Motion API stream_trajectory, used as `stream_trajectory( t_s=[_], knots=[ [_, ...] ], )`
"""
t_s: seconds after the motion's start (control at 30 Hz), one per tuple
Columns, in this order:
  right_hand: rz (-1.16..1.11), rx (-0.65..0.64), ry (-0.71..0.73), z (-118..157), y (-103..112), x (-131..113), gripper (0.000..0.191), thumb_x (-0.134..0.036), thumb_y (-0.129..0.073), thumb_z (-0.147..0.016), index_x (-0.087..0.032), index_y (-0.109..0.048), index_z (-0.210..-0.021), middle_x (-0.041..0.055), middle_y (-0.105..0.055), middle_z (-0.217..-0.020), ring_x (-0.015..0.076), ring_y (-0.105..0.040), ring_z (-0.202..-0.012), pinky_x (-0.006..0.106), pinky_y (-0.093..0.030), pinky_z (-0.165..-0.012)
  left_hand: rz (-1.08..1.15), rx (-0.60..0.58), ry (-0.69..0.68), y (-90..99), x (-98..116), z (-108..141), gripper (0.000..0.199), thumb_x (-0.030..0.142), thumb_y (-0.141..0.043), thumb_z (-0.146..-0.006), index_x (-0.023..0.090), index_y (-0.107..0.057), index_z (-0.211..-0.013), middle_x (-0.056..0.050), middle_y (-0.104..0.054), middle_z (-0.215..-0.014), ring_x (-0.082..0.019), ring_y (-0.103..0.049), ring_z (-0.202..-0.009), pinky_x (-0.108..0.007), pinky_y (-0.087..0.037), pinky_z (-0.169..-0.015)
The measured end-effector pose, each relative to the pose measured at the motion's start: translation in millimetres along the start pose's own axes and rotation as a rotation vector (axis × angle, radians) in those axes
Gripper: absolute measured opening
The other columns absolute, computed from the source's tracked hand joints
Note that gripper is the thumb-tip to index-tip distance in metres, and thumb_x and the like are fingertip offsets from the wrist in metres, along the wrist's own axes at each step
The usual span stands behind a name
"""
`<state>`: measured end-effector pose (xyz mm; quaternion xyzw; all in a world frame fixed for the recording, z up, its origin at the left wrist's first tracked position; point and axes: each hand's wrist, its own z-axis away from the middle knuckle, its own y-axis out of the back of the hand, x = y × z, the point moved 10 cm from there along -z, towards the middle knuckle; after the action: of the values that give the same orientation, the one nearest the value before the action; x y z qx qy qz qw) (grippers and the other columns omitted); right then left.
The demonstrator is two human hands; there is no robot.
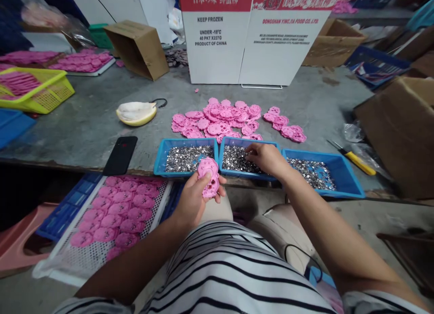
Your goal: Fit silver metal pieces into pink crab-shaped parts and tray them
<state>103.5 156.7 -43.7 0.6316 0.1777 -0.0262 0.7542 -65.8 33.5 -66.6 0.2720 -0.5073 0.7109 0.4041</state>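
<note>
My left hand (195, 199) grips a pink molded plastic piece (208, 177) with its thumb across the front, just before the table edge. Over the middle blue tray (249, 173), my right hand (266, 157) has its fingertips down among small shiny metal parts (233, 158). Its fingers are bent together, and whatever they pinch is hidden. To the left is another blue tray (157, 162) of similar metal bits, and to the right a third blue tray (351, 180), partly filled. Behind the trays lies a loose pile of pink pieces (225, 117).
A black phone (120, 156) and a yellow fruit rind (137, 113) lie left. A yellow-handled screwdriver (359, 162) is at right. Below the table's left edge, a white perforated tray (61, 260) holds rows of pink pieces. A white carton (217, 52) stands behind; a cardboard box (396, 133) is right.
</note>
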Motion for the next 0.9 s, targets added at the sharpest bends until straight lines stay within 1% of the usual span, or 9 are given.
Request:
stream_trajectory(
  t_s=[0.1, 0.17, 0.23, 0.27, 0.33, 0.43, 0.57, 0.77, 0.9],
  knots=[
    [-0.275, 0.044, -0.045, 3, 4, 8, 0.002, -0.019, -0.069, -0.074, -0.018, -0.071, -0.075, 0.0029, -0.07, -0.067, 0.0161, -0.06, -0.063, 0.027, -0.041, -0.061, -0.022, -0.016, -0.005, -11.6, 2, -5, 0.022, 0.03, -0.063, -0.08, 0.013, -0.057, -0.092, -0.005, -0.067, -0.076, -0.014, -0.061, -0.055, -0.024, -0.044, -0.046],
    [-0.632, 0.005, -0.067, 10, -2, 8, 0.016, -0.03, -0.075, -0.07, -0.018, -0.065, -0.065, -0.0008, -0.063, -0.057, 0.012, -0.052, -0.052, 0.025, -0.039, -0.054, -0.012, -0.013, -0.007, -18.5, -1, -7, 0.023, 0.033, -0.064, -0.079, 0.014, -0.056, -0.09, -0.004, -0.066, -0.075, -0.013, -0.06, -0.054, -0.023, -0.043, -0.045],
    [-1.005, -0.076, -0.056, 22, -10, -2, 0.03, -0.041, -0.081, -0.061, -0.017, -0.065, -0.066, -0.0017, -0.062, -0.059, 0.0089, -0.048, -0.047, 0.024, -0.038, -0.049, 0.004, 0.007, -0.042, -23.3, -4, -9, 0.026, 0.034, -0.067, -0.076, 0.015, -0.055, -0.088, -0.003, -0.065, -0.075, -0.012, -0.059, -0.054, -0.022, -0.042, -0.044],
    [-1.147, -0.121, -0.047, 29, -14, -9, 0.035, -0.044, -0.084, -0.057, -0.016, -0.066, -0.067, -0.0013, -0.064, -0.061, 0.0079, -0.048, -0.047, 0.023, -0.038, -0.047, 0.005, 0.028, -0.075, -24.4, -4, -9, 0.027, 0.033, -0.07, -0.073, 0.015, -0.055, -0.086, -0.002, -0.065, -0.076, -0.011, -0.059, -0.055, -0.022, -0.042, -0.044],
    [-1.319, -0.199, -0.037, 44, -21, -22, 0.039, -0.045, -0.088, -0.051, -0.016, -0.069, -0.07, -0.0007, -0.066, -0.063, 0.0066, -0.049, -0.047, 0.022, -0.038, -0.046, -0.011, 0.078, -0.152, -24.8, -3, -8, 0.028, 0.026, -0.074, -0.068, 0.016, -0.055, -0.086, -0.001, -0.065, -0.077, -0.01, -0.059, -0.056, -0.021, -0.042, -0.045],
    [-1.422, -0.239, -0.038, 58, -26, -33, 0.036, -0.042, -0.09, -0.051, -0.016, -0.072, -0.069, -0.0015, -0.066, -0.06, 0.0059, -0.049, -0.046, 0.021, -0.039, -0.046, -0.069, 0.126, -0.232, -26.1, 0, -7, 0.03, 0.016, -0.074, -0.065, 0.018, -0.055, -0.089, 0.001, -0.065, -0.079, -0.01, -0.059, -0.057, -0.021, -0.044, -0.047],
    [-1.433, -0.179, 0.001, 65, -24, -35, 0.031, -0.039, -0.089, -0.056, -0.017, -0.073, -0.072, -0.001, -0.067, -0.061, 0.0064, -0.052, -0.048, 0.021, -0.041, -0.047, -0.122, 0.151, -0.273, -26.2, 1, -9, 0.034, 0.01, -0.072, -0.063, 0.019, -0.056, -0.091, 0.002, -0.066, -0.077, -0.01, -0.06, -0.057, -0.019, -0.044, -0.047],
    [-1.419, -0.113, 0.049, 71, -20, -33, 0.028, -0.038, -0.084, -0.065, -0.019, -0.076, -0.084, -0.0006, -0.069, -0.07, 0.0077, -0.054, -0.056, 0.023, -0.046, -0.055, -0.134, 0.142, -0.291, -25.9, 2, -10, 0.028, 0.014, -0.072, -0.066, 0.019, -0.055, -0.088, 0.002, -0.063, -0.075, -0.01, -0.058, -0.054, -0.021, -0.043, -0.045],
    [-1.435, -0.104, 0.038, 73, -21, -28, 0.029, -0.04, -0.085, -0.063, -0.018, -0.073, -0.079, -0.0013, -0.067, -0.067, 0.0084, -0.056, -0.056, 0.024, -0.047, -0.055, -0.081, 0.086, -0.245, -30.6, -1, -9, 0.025, 0.022, -0.073, -0.068, 0.018, -0.055, -0.086, 0.001, -0.063, -0.077, -0.01, -0.058, -0.054, -0.022, -0.042, -0.043]
  ],
)
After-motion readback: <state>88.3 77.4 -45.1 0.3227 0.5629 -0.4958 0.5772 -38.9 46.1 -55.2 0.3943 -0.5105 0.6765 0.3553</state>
